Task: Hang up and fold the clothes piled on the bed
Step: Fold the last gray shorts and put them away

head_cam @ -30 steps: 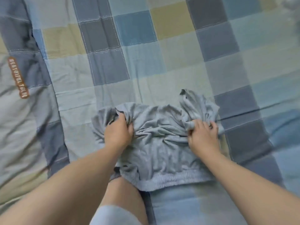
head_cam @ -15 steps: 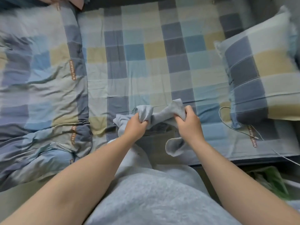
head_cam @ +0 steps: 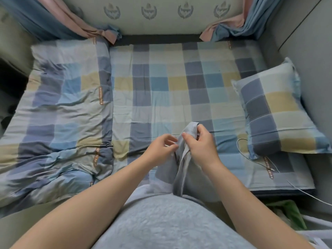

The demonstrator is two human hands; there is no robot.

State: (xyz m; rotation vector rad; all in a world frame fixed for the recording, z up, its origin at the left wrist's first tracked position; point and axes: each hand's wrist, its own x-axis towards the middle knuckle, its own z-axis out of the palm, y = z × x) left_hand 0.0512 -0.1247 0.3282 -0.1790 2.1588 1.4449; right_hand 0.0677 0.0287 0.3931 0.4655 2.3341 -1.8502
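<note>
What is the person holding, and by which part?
A grey garment, gripped at its upper end by the right hand; the left hand touches it beside, grip unclear.

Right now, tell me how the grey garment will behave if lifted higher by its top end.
Likely floppy: the grey garment hangs in limp folds from the right hand. Probably light, since a fingertip pinch holds it. It should drape and swing, not keep shape.

Both arms fwd; R hand [head_cam: 201, 147] grips cloth [head_cam: 181, 170], L hand [head_cam: 159, 150] pinches it.
</note>
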